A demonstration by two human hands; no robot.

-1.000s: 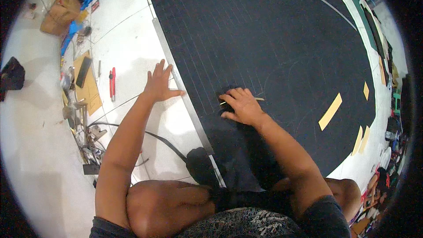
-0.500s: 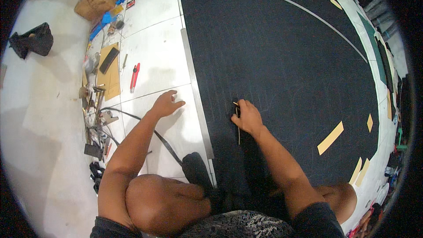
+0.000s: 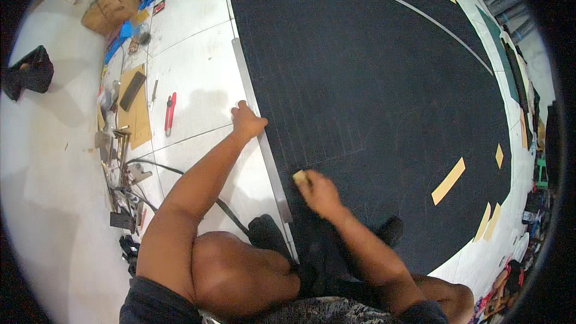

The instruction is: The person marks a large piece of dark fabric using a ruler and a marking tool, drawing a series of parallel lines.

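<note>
Chalk pinched at the ruler's near end, on the dark sheet.

The right hand (image 3: 321, 192) has its grip closed on a small pale chalk piece (image 3: 299, 176), just right of the metal ruler (image 3: 264, 144). The left hand (image 3: 247, 121), fingers curled, presses the ruler farther up, along the black sheet (image 3: 372, 72) edge. With only one pressing point, the ruler could pivot and skew the line.

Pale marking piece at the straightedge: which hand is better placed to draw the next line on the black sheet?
Probably the right hand: it already grips the pale marking piece beside the metal straightedge on the black sheet. The left hand is pressing the straightedge down.
</note>
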